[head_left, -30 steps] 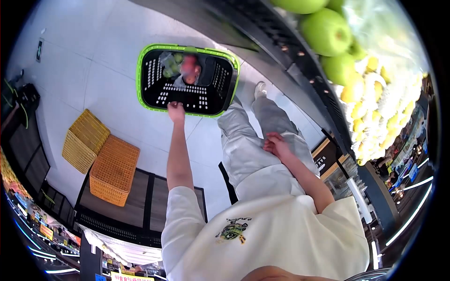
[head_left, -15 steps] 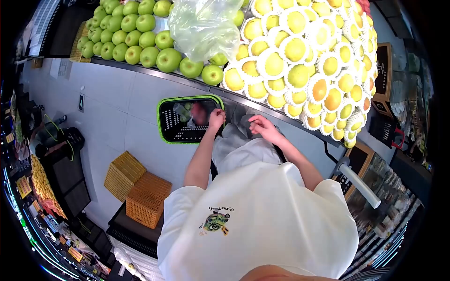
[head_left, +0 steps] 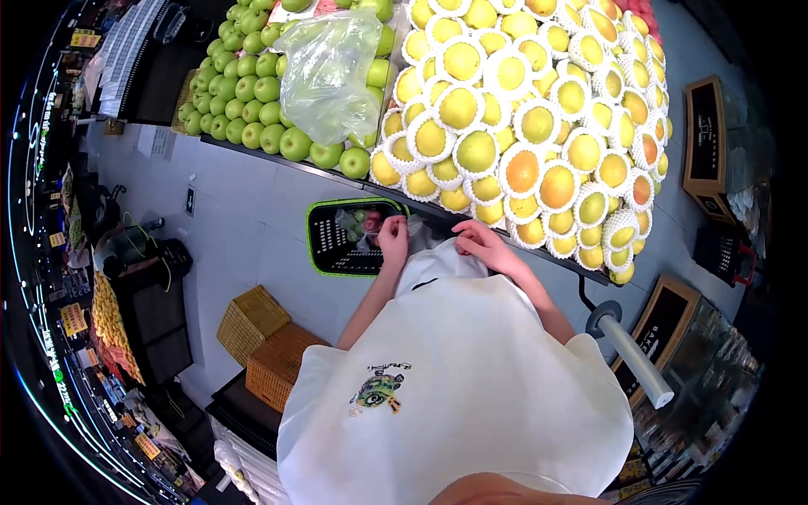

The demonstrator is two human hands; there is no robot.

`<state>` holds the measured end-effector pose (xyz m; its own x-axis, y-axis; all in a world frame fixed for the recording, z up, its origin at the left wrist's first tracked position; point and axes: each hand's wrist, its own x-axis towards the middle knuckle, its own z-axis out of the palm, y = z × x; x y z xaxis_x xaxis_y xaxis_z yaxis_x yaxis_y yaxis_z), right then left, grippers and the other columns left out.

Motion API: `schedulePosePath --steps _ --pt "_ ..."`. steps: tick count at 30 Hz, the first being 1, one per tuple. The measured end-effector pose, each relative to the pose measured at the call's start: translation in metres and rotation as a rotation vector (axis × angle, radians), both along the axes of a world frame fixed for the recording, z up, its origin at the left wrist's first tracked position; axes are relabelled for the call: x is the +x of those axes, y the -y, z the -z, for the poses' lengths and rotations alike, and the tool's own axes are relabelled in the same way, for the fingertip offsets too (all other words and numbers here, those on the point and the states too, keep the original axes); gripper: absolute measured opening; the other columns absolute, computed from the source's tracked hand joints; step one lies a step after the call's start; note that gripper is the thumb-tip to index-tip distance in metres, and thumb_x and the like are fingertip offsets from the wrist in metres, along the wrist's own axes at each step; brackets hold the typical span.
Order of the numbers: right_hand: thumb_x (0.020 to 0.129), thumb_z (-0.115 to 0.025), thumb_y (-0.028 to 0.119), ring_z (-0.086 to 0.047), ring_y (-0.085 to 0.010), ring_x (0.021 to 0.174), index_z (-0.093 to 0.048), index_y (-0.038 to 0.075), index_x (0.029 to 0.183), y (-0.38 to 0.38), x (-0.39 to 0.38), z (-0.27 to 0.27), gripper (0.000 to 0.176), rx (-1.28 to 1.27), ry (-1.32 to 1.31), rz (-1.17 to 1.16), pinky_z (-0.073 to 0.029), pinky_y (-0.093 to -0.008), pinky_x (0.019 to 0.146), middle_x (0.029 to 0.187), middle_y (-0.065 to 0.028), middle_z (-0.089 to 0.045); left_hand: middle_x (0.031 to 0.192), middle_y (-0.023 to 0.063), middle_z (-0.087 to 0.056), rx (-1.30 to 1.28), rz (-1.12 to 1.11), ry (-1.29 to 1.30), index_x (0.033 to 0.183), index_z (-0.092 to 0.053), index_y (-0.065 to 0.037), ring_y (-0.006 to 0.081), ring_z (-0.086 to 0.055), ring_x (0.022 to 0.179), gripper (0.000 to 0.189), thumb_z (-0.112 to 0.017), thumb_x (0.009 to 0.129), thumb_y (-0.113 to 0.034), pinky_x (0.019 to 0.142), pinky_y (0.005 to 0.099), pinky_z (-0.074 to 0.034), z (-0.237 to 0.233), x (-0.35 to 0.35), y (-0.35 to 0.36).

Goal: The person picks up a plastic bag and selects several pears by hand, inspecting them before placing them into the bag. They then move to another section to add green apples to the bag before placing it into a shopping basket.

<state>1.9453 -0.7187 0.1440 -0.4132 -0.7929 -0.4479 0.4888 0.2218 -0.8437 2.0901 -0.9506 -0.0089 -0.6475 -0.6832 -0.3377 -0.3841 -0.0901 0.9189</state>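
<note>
My left hand (head_left: 393, 241) is closed, its fingertips pinched together beside the right rim of a black basket (head_left: 313, 244) with a green edge. Something pale and thin shows by those fingertips, too faint to name. Across from it, my right hand (head_left: 478, 244) is near the front edge of the fruit stand, fingers bent and drawn together; what they hold, if anything, is hidden. Inside the basket lie bagged green fruit (head_left: 352, 225) and reddish fruit (head_left: 371, 222). A clear plastic bag (head_left: 328, 80) rests on the green apples (head_left: 295, 144) above.
Yellow fruit in white foam nets (head_left: 539, 124) is piled on the stand at the right. Wicker baskets (head_left: 273, 362) stand at lower left. A roll on a holder (head_left: 631, 358) juts out at right. Another person (head_left: 126, 248) is at the far left.
My view has shifted, so the stand and basket appear lower. My right hand's fingers have drawn closer together and come nearer to my left hand, which stays pinched beside the basket.
</note>
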Motion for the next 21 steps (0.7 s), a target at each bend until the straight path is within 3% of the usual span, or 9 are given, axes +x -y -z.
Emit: schedulePosePath --steps 3,8,11,14,15,16,18,19,21 --pt "0.102 -0.063 0.016 -0.064 -0.0125 0.095 -0.056 0.006 0.131 0.008 -0.004 -0.015 0.031 -0.019 0.009 -0.003 -0.053 -0.0282 0.089 0.104 -0.0043 -0.065 0.079 -0.0008 -0.058 0.058 -0.138 -0.301 0.117 -0.058 -0.004 0.0041 -0.051 0.063 0.014 -0.059 0.104 -0.009 0.056 0.0209 -0.043 -0.070 -0.023 0.012" --pt "0.104 -0.062 0.019 -0.065 -0.0133 0.098 -0.057 0.007 0.131 0.019 -0.006 -0.029 0.031 -0.102 0.014 0.026 -0.053 -0.0290 0.091 0.107 -0.0046 -0.065 0.095 0.0035 -0.057 -0.607 -0.180 -0.439 0.129 -0.044 0.000 0.0106 -0.053 0.084 0.034 -0.062 0.101 -0.008 0.077 0.0260 -0.045 -0.199 -0.090 0.082" --pt "0.104 -0.062 0.019 -0.065 -0.0137 0.099 -0.057 0.007 0.131 0.027 -0.007 -0.031 0.031 -0.090 0.028 0.061 -0.053 -0.0291 0.091 0.108 -0.0051 -0.066 0.129 0.0169 -0.047 -0.566 -0.461 -0.385 0.137 -0.040 0.004 0.0165 -0.052 0.104 0.054 -0.067 0.100 -0.024 0.093 0.0354 -0.046 -0.256 -0.144 0.122" --pt "0.104 -0.061 0.020 -0.066 -0.0141 0.100 -0.057 0.006 0.131 0.036 -0.008 -0.040 0.030 -0.008 0.011 0.078 -0.053 -0.0295 0.091 0.109 -0.0055 -0.067 0.141 0.0197 -0.036 -0.411 -0.484 -0.220 0.145 -0.033 0.006 0.0196 -0.049 0.111 0.074 -0.073 0.096 -0.033 0.099 0.0382 -0.044 -0.217 -0.171 0.182" --pt "0.104 -0.061 0.020 -0.066 -0.0141 0.100 -0.057 0.006 0.131 0.039 -0.009 -0.038 0.030 -0.012 0.005 0.081 -0.053 -0.0295 0.091 0.109 -0.0055 -0.067 0.150 0.0254 -0.041 -0.343 -0.486 -0.233 0.149 -0.034 0.005 0.0305 -0.053 0.126 0.081 -0.079 0.091 -0.030 0.104 0.0410 -0.046 -0.201 -0.176 0.190" --pt "0.105 -0.061 0.019 -0.066 -0.0142 0.100 -0.057 0.006 0.131 0.040 -0.010 -0.034 0.030 -0.023 0.006 0.106 -0.053 -0.0296 0.091 0.108 -0.0054 -0.067 0.150 0.0254 -0.041 -0.346 -0.482 -0.241 0.149 -0.034 0.005 0.0305 -0.053 0.126 0.081 -0.079 0.091 -0.030 0.104 0.0410 -0.046 -0.203 -0.176 0.192" --pt "0.105 -0.061 0.019 -0.066 -0.0142 0.100 -0.057 0.006 0.131 0.046 -0.012 -0.034 0.029 -0.030 0.006 0.138 -0.053 -0.0297 0.091 0.108 -0.0053 -0.067 0.130 0.0175 -0.060 -0.240 -0.279 -0.179 0.138 -0.049 0.003 0.0246 -0.060 0.112 0.064 -0.079 0.090 -0.027 0.098 0.0383 -0.048 -0.205 -0.163 0.185" --pt "0.105 -0.060 0.018 -0.066 -0.0143 0.100 -0.057 0.006 0.131 0.048 -0.013 -0.038 0.029 -0.038 0.000 0.161 -0.053 -0.0298 0.091 0.108 -0.0052 -0.067 0.109 0.0080 -0.067 -0.223 -0.240 -0.217 0.120 -0.061 0.001 0.0175 -0.062 0.099 0.040 -0.079 0.089 -0.019 0.090 0.0325 -0.049 -0.204 -0.159 0.179" --pt "0.105 -0.060 0.016 -0.066 -0.0143 0.100 -0.058 0.006 0.131 0.051 -0.015 -0.043 0.028 -0.069 -0.013 0.180 -0.053 -0.0297 0.090 0.108 -0.0047 -0.067 0.106 0.0061 -0.067 -0.206 -0.169 -0.365 0.114 -0.062 0.000 0.0150 -0.062 0.096 0.032 -0.078 0.089 -0.014 0.087 0.0301 -0.049 -0.187 -0.144 0.174"
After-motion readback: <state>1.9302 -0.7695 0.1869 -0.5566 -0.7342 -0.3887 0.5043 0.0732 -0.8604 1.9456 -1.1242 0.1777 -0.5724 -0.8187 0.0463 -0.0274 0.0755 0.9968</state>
